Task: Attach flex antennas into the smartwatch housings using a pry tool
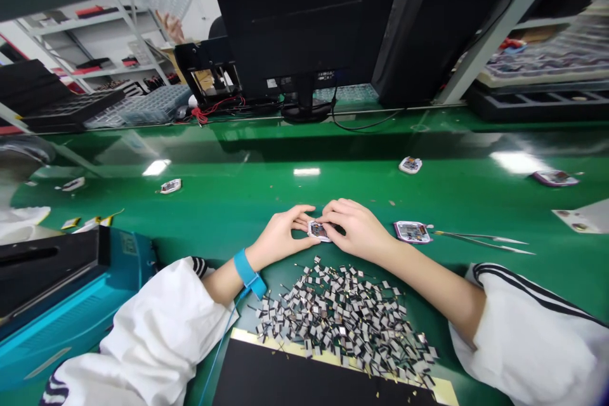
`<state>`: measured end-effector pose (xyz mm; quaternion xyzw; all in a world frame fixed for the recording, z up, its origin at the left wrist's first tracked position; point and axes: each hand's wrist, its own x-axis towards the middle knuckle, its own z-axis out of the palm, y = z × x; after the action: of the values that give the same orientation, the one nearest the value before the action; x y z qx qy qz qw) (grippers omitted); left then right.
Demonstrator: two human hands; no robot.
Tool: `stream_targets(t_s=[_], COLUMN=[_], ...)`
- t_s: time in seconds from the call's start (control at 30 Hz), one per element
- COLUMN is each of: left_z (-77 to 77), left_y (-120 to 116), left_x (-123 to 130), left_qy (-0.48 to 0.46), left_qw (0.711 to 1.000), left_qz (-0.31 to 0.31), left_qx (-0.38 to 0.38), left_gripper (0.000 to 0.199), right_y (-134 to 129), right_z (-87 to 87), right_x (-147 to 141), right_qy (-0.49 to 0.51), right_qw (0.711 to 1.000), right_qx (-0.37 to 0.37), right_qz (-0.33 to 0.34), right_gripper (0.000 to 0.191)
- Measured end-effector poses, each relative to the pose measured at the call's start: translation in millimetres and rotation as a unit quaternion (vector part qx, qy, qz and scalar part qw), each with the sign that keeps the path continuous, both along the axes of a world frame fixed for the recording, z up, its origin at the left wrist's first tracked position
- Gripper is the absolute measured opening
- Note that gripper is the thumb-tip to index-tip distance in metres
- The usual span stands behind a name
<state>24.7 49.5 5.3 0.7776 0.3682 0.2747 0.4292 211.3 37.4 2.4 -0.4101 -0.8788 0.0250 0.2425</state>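
Between my two hands is a small white-rimmed electronic device (318, 232) with its circuit board showing. My left hand (280, 235) grips its left side between thumb and fingers, and a blue strap circles that wrist. From the right, my right hand (349, 225) has its fingertips pinched at the device's edge; whether a tiny part is between them cannot be made out. Just below both hands spreads a pile of small grey square parts with dark leads (342, 317). Right of my right hand lies another open device (412, 232), with tweezers (485, 240) beside it.
More open devices lie on the green bench: one at back right (410, 165), one at far right (556, 177), two at left. A teal box (133, 266) stands left of my arm. A monitor (309, 13) stands behind. A black sheet (304, 377) lies at the front.
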Motion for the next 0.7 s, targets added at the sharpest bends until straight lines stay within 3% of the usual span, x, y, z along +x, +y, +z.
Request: stream_targets(t_s=[0.43,0.7], left_z=[-2.1,-2.8], left_y=[1,3], left_x=[-1,-1], left_qy=[-0.014,-0.022], left_qw=[1.000,0.999], left_qz=[-0.018,-0.010], left_qx=[0.005,0.021], left_gripper=[0.054,0.053], right_y=[8,9], right_z=[8.7,26.9], right_x=[-8,-18], right_qy=[-0.073,-0.182], right_qw=[0.997,0.978], right_qx=[0.019,0.025], right_qz=[0.009,0.102], right_gripper=[0.005,0.009])
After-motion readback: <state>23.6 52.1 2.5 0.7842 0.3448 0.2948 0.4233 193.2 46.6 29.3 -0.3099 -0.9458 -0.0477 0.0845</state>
